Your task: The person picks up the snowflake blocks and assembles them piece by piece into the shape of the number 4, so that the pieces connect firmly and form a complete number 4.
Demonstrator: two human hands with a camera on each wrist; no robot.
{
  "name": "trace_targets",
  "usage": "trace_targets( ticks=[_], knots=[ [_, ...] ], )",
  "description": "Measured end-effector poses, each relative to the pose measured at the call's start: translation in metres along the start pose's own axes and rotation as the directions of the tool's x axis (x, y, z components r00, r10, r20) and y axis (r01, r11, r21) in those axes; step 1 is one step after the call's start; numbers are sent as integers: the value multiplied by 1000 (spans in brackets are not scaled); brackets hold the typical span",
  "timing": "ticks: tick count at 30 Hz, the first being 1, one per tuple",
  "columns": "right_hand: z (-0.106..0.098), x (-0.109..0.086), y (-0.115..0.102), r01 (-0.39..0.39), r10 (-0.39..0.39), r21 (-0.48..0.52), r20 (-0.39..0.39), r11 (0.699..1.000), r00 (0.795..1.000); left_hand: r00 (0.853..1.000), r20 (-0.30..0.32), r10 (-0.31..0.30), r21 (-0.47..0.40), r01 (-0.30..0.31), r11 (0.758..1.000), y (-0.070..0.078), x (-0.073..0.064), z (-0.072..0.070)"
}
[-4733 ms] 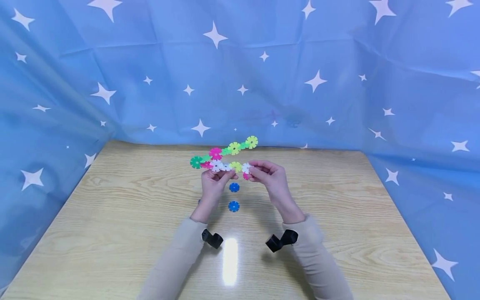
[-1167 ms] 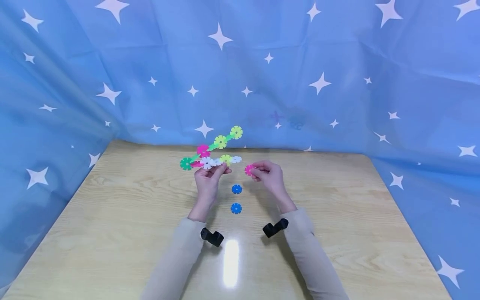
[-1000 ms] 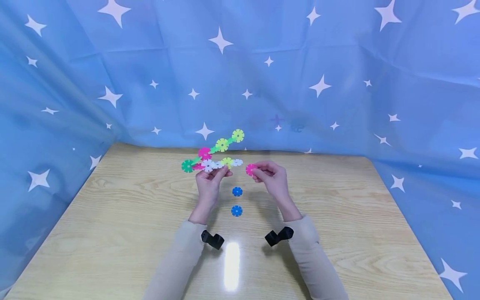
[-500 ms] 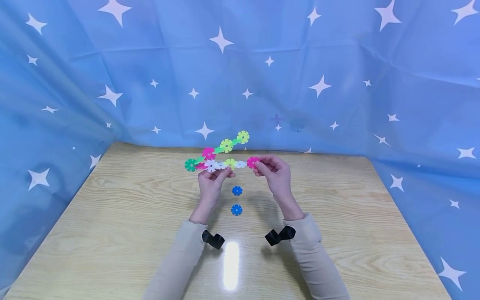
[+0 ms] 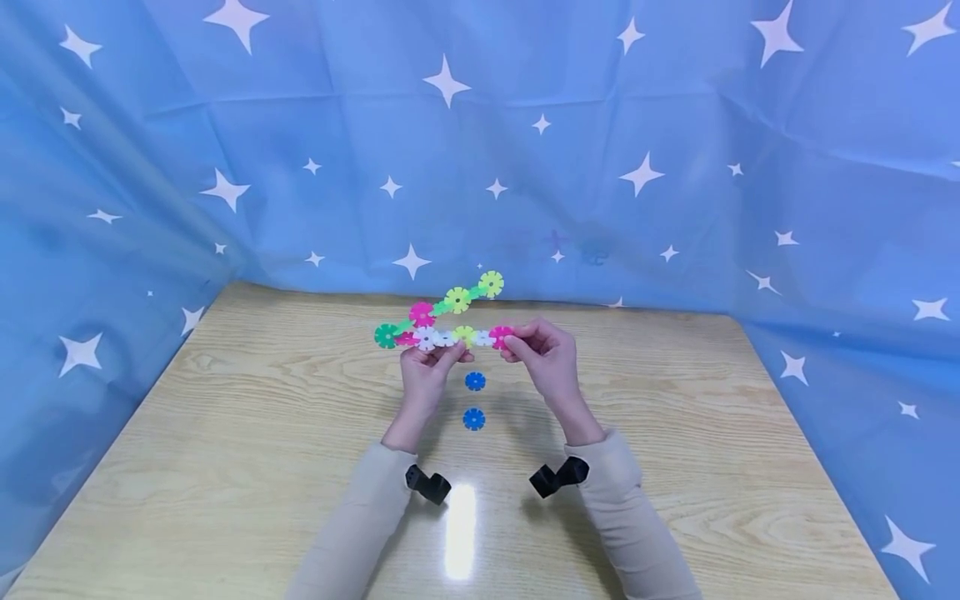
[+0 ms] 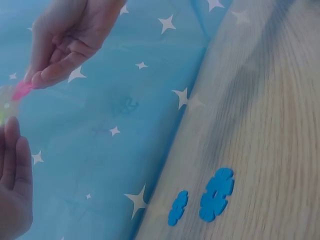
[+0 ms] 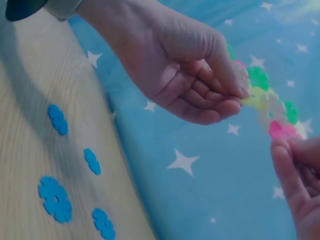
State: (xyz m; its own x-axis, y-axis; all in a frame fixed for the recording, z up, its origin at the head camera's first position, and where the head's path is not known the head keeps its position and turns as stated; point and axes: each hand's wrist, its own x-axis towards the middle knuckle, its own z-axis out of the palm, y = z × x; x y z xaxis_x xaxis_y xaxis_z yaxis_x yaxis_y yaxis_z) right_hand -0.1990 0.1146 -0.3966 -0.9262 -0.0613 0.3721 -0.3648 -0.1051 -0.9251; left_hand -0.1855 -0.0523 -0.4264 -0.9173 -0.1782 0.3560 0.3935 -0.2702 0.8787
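Note:
Above the table, my left hand point(image 5: 425, 373) pinches a chain of coloured plastic snowflake discs at a yellow disc point(image 5: 465, 335). The chain bends at a green disc point(image 5: 386, 336) on the left, and its upper arm rises to another yellow disc point(image 5: 491, 283). My right hand point(image 5: 551, 358) pinches a pink snowflake disc point(image 5: 501, 337) against the white disc point(image 5: 483, 337) at the lower arm's right end. Whether their slots are joined, I cannot tell. In the right wrist view the left hand point(image 7: 185, 65) is above, with the right hand point(image 7: 300, 180) at lower right beside the pink disc point(image 7: 283, 130).
Two blue snowflake discs point(image 5: 474, 419) lie on the wooden table point(image 5: 247, 467) below the hands. The right wrist view shows several blue discs point(image 7: 55, 199). A blue star-patterned cloth point(image 5: 525, 150) hangs behind the table.
A second ago the pink disc was apart from the chain; my right hand has moved it left against the white end disc. Earlier still, that hand was at this white disc with the pink one below.

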Motion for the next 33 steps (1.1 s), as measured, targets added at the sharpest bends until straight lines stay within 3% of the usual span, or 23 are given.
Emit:
trace_targets(
  ticks=[5, 10, 15, 18, 27, 33],
  knots=[
    [-1, -3, 1, 11, -11, 20, -2, 1000, 1000, 1000, 4, 2, -17, -2, 1000, 0, 0, 3],
    [-3, -5, 2, 34, -34, 22, -1, 999, 999, 998, -37, -54, -3, 54, 999, 3, 2, 6],
    [-4, -5, -1, 44, -44, 18, 5, 999, 999, 994, -24, -103, -158, 98, 983, 3, 3, 4],
    [-7, -4, -2, 13, -13, 22, -5, 1000, 1000, 994, 15, -108, -211, 109, 971, 4, 2, 1],
    [-15, -6, -1, -124, 124, 60, 0, 990, 992, 983, 51, -176, -179, 182, 967, 2, -3, -4],
    [-17, -8, 1, -220, 219, 68, 15, 973, 976, 958, 41, -283, -232, 284, 930, -2, -7, -5]
  ],
)
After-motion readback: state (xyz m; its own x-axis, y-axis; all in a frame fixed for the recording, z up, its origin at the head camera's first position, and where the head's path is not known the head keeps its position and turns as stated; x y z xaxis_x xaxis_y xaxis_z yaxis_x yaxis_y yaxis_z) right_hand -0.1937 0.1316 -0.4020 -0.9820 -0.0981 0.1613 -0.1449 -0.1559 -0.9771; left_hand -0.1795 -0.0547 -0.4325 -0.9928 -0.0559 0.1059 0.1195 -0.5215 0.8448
